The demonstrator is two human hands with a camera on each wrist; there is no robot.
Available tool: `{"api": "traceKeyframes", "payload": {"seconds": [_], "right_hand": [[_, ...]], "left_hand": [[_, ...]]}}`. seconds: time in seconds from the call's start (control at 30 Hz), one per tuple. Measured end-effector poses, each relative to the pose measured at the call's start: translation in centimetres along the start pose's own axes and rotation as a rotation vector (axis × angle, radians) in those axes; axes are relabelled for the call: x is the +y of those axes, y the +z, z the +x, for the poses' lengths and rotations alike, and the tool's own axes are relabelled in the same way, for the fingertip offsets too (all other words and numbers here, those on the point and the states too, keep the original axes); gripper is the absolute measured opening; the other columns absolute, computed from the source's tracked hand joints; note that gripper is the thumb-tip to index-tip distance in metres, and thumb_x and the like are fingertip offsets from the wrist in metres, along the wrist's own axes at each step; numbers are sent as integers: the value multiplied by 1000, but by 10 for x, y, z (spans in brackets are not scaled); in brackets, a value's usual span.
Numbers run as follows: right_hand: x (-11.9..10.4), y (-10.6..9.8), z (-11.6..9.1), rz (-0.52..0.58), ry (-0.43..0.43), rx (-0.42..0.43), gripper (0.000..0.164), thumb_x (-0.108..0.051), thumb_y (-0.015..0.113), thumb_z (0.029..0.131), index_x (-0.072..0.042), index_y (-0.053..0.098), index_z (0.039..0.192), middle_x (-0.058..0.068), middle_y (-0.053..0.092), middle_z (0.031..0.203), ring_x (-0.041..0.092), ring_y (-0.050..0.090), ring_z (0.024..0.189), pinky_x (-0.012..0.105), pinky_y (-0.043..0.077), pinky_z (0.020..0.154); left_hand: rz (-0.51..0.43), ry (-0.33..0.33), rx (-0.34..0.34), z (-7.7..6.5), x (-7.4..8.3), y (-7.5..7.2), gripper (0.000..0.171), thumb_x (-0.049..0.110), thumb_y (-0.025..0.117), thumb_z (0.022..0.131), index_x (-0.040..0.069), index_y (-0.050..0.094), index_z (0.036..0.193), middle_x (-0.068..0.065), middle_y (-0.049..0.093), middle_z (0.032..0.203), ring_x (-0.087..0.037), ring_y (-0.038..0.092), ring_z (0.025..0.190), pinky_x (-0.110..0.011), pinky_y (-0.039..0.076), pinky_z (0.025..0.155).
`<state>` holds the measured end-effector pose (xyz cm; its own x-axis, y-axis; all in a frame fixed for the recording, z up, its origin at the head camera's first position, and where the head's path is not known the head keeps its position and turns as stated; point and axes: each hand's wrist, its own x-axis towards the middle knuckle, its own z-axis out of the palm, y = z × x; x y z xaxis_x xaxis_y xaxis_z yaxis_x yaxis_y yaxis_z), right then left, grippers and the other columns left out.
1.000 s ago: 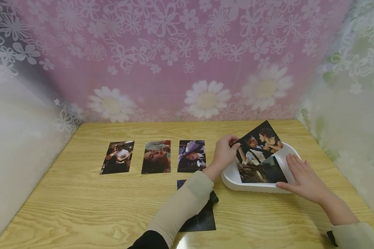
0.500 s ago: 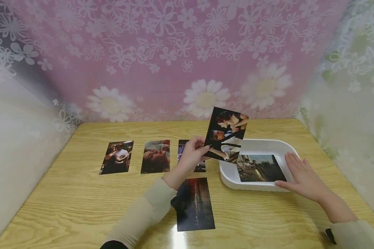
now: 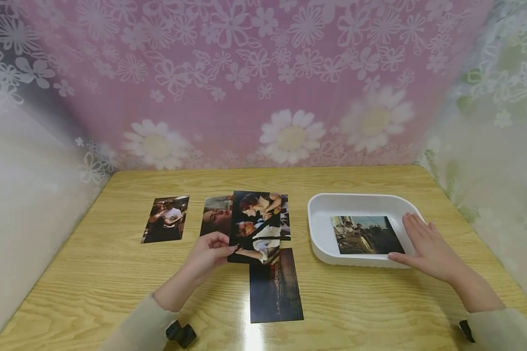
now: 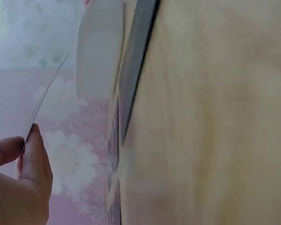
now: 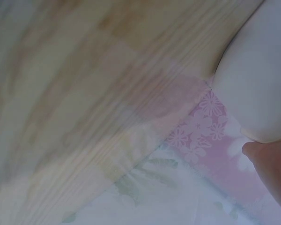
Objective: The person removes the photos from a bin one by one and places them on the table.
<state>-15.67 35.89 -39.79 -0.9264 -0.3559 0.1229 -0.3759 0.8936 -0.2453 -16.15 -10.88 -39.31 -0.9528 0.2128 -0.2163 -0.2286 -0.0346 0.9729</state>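
Photo (image 3: 255, 225) of an embracing couple, glossy and upright, pinched by left hand (image 3: 208, 253); right hand (image 3: 426, 247) lies flat on white tray (image 3: 320, 229).

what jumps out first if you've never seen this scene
The left hand pinches a photo of a couple by its edge, lifted over the row of prints mid-table. To the right a white tray holds one photo, with the right hand resting flat on its near rim. Behind, a pink flowered curtain fills the back.
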Motion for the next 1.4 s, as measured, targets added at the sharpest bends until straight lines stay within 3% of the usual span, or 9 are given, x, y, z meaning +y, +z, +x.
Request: {"api": "traceKeyframes", "payload": {"seconds": [0.23,0.4,0.53,0.8,1.03,1.23,1.4], "right_hand": [[-1,-1,0,5,0,-9,97,-42,63,78,17,10,133,37,11,135,37,-3,130,50,-10,99],[-1,-1,1,-4,-3,-1,97,-42,63,77,18,11,132,37,12,135,37,-2,130,51,-9,100],[-1,-1,0,-4,0,-4,97,-43,63,77,17,10,132,37,12,135,37,-2,130,51,-8,100],[0,-1,-1,4,7,-8,97,-43,63,77,16,9,133,37,11,135,36,-3,130,51,-9,100],[0,-1,0,7,7,-13,97,-43,63,78,16,8,134,36,10,136,35,-5,130,48,-12,100],[1,-1,1,6,11,-17,98,-43,63,78,16,8,134,36,10,136,36,-4,130,47,-13,99],[1,0,1,0,6,-15,98,-43,63,78,16,9,133,36,11,136,36,-4,130,48,-12,99]], "left_hand": [[98,-92,5,-40,-12,-32,8,-2,59,80,-2,51,83,0,54,68,-6,47,57,-18,43,51],[165,-154,40,-58,-21,-47,7,-2,59,79,-2,53,81,0,53,65,-7,48,57,-19,43,50],[305,-158,65,-66,-25,-54,9,-1,62,77,-4,54,80,-2,52,65,-10,49,59,-23,46,52],[775,-15,19,-68,-24,-61,18,5,72,69,2,54,65,0,50,55,-10,44,48,-22,35,41],[841,-19,-73,-65,-26,-65,19,2,72,68,2,54,63,1,52,53,-11,51,47,-22,39,42],[858,-35,-90,-61,-29,-67,18,0,72,68,3,55,61,1,52,52,-10,53,45,-22,41,42],[951,-22,-83,-59,-27,-66,21,4,74,67,5,55,55,2,52,47,-10,52,42,-23,40,43]]}}
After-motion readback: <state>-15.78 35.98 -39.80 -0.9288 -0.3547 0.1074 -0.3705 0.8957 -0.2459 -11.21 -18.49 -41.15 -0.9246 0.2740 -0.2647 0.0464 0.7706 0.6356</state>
